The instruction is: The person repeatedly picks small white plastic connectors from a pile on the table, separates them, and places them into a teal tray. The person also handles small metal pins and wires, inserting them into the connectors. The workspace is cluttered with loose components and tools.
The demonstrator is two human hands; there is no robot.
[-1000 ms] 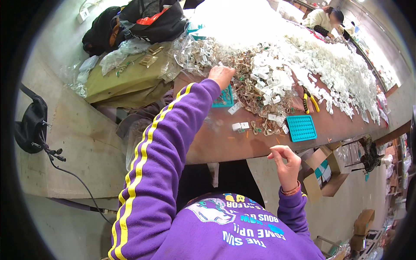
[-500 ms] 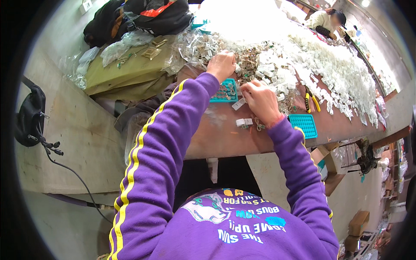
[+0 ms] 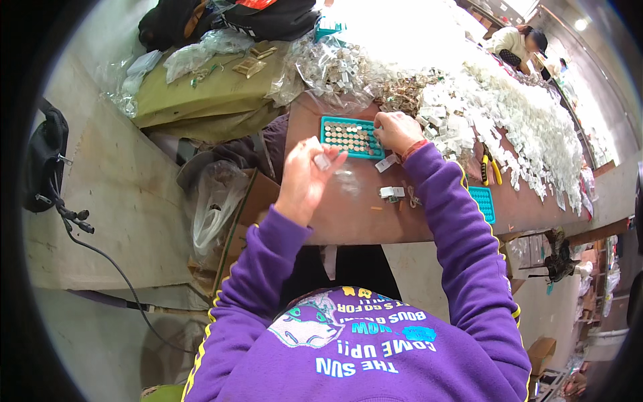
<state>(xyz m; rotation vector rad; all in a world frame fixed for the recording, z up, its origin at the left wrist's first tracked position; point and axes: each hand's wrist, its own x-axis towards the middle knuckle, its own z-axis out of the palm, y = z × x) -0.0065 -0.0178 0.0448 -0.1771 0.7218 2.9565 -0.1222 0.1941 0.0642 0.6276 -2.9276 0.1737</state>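
A small white plastic piece [image 3: 322,161] is held between the fingers of my left hand [image 3: 299,179], just left of the tray's near corner. The turquoise tray [image 3: 324,127] holds rows of small round, pale metallic pieces [image 3: 348,136]. At the tray's right end is my right hand [image 3: 402,132], its thumb and fingers pinched together; whatever is in them is hidden. Below that hand lies a flat clear-white piece [image 3: 386,163]. Nearer to me sit several small white blocks [image 3: 392,192] beside a little coil of wire [image 3: 412,196].
A big heap of white plastic pieces [image 3: 522,120] covers the table's right and far side. Yellow-and-black pliers [image 3: 491,166] lie beside a second turquoise tray [image 3: 482,204]. Clear bags [image 3: 328,74] stand at the back left. Another person [image 3: 516,47] sits far right.
My left hand has drawn back from the pile toward me and left, now with a white piece. My right hand has shifted slightly up to the tray's end. The filled tray is uncovered.
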